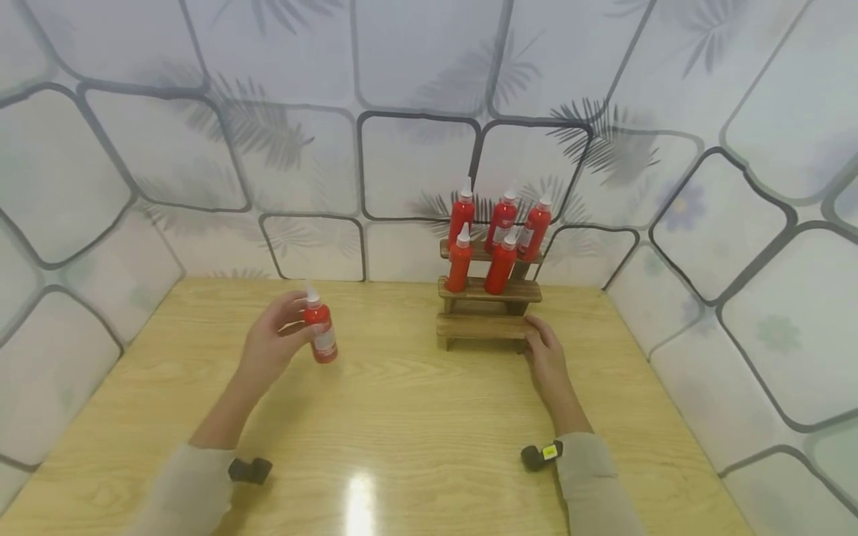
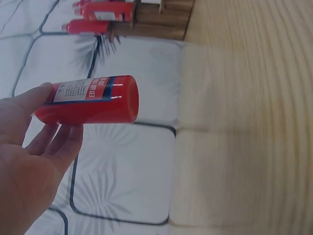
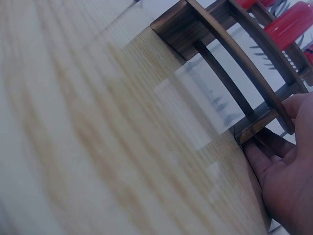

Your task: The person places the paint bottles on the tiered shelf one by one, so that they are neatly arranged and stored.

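Note:
My left hand [image 1: 273,339] holds a red squeeze bottle [image 1: 320,339] with a white pointed nozzle, thumb on one side and fingers on the other. In the left wrist view, the bottle [image 2: 93,100] shows a printed white label and its round base, clear of the wooden table. On the right, my right hand [image 1: 546,353] grips the end of the lowest step of a brown wooden tiered stand [image 1: 485,326]. The right wrist view has the thumb on the step's edge and the other fingers by the stand's leg [image 3: 257,126], partly hidden behind it.
Three red bottles [image 1: 501,217] stand on the stand's top step and two similar bottles [image 1: 459,266] on the middle one. The lowest step bears no bottle. Behind the light wooden table [image 1: 402,417] rises a patterned wall [image 1: 422,167], with side walls at left and right.

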Demonstrator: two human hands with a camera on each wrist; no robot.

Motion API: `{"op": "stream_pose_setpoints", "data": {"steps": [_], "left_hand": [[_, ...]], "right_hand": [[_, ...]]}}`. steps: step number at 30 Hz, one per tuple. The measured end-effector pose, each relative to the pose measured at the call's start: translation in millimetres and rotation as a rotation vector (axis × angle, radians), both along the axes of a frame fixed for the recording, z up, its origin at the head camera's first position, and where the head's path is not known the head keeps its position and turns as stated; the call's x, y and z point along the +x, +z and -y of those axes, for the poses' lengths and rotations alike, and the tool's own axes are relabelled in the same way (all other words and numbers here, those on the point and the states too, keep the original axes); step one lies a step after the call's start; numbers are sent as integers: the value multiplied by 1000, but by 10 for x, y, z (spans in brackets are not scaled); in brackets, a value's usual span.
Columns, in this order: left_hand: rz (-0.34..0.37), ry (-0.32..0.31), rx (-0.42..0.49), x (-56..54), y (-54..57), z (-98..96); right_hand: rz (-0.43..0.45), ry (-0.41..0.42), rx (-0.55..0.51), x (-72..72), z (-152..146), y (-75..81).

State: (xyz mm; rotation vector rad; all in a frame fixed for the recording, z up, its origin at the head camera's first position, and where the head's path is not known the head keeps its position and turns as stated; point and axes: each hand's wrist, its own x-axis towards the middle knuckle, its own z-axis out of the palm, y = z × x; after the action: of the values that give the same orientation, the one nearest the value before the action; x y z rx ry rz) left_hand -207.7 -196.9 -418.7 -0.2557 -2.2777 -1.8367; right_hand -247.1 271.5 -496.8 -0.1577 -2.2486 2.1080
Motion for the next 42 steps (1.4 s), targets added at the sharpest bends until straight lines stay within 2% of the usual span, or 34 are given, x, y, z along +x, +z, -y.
{"op": "stream_pose_setpoints", "data": {"steps": [6, 16, 25, 32, 42], "left_hand": [[36, -72, 13, -75, 45, -276], [25, -184, 62, -228, 95, -751], [-1, -287, 72, -252, 137, -1214], [-52, -356, 67, -301, 117, -1545], [-44, -416, 87, -330, 158, -2096]], "right_hand": [[-11, -11, -21, -22, 1, -23], [-3, -2, -6, -16, -23, -26], [-13, -10, 15, -38, -21, -61], [-17, -8, 2, -37, -6, -53], [0, -16, 5, -40, -17, -42]]}}
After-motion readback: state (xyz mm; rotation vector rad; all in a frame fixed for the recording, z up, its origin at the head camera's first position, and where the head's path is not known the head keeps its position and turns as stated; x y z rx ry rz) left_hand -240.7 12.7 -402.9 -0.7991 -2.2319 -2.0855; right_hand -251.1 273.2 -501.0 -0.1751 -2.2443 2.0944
